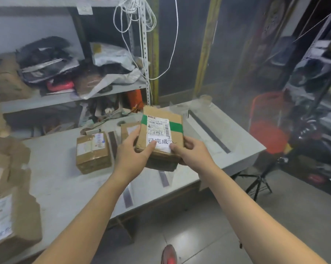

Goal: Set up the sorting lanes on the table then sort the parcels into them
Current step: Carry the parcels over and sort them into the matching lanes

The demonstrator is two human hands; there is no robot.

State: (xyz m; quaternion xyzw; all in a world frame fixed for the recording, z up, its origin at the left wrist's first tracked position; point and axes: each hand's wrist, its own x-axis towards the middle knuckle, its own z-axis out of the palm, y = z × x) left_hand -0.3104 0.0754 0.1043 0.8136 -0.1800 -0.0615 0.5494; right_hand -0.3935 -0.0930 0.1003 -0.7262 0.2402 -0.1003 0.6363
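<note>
Both hands hold a brown cardboard parcel (161, 133) above the grey table (65, 180). It has a green tape band and a white label on top. My left hand (135, 149) grips its left edge with the thumb on top. My right hand (189, 151) grips its near right corner. A second parcel (93, 152) sits on the table to the left. A third parcel (127, 130) lies partly hidden behind my left hand. Dark tape strips (208, 131) run across the tabletop as lane lines; another dark tape strip (127, 197) lies nearer me.
More cardboard boxes (10, 212) are stacked at the near left. Metal shelving (69, 96) with bags and clutter stands behind the table. A red plastic stool (267, 121) and a black tripod (260, 181) stand right of the table. White cords (141, 35) hang overhead.
</note>
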